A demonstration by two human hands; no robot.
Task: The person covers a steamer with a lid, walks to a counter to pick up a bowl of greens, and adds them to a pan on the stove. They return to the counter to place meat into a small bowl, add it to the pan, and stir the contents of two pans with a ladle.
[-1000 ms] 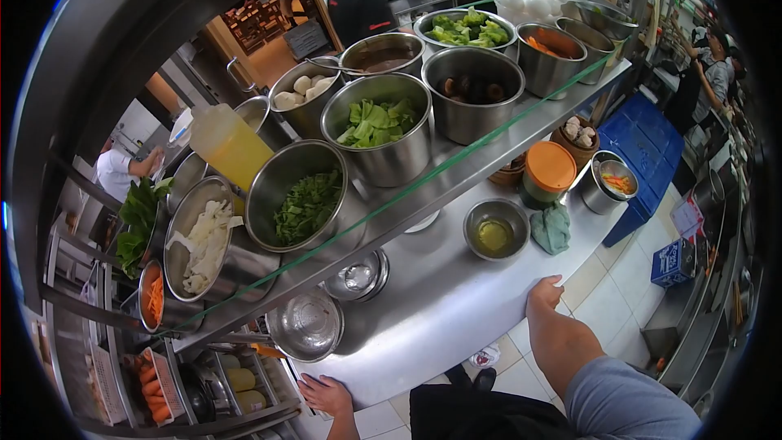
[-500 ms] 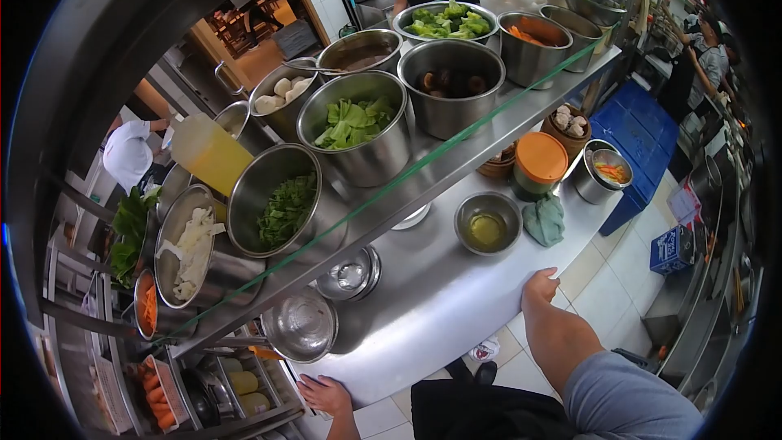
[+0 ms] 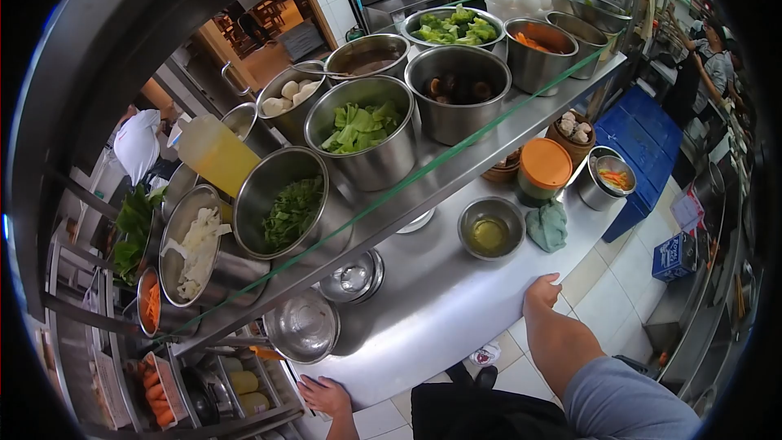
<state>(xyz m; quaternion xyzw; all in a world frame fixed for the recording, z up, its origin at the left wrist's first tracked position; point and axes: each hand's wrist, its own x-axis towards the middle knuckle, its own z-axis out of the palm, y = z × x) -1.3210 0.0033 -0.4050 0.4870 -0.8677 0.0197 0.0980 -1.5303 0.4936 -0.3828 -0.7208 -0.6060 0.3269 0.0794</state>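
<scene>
My left hand (image 3: 324, 396) rests with spread fingers on the near left corner of the steel counter (image 3: 423, 310). Its nearest object is a shallow metal bowl (image 3: 301, 326). At the counter's front edge on the right lies my right hand (image 3: 541, 290), holding nothing, its fingers partly apart. Beyond it are a green cloth (image 3: 546, 226) and a metal bowl with yellowish liquid (image 3: 490, 228). An orange-lidded tub (image 3: 544, 165) stands behind the cloth.
A raised shelf (image 3: 423, 187) carries metal pots of greens, mushrooms and carrots, and a container of yellow liquid (image 3: 213, 155). To the right are a blue bin (image 3: 639, 143) and a blue crate (image 3: 673, 257). Other people stand in the background.
The view has shifted slightly. In the background, a person in a dark shirt has moved right and a person in white at the left has changed posture. Both my hands stay in place.
</scene>
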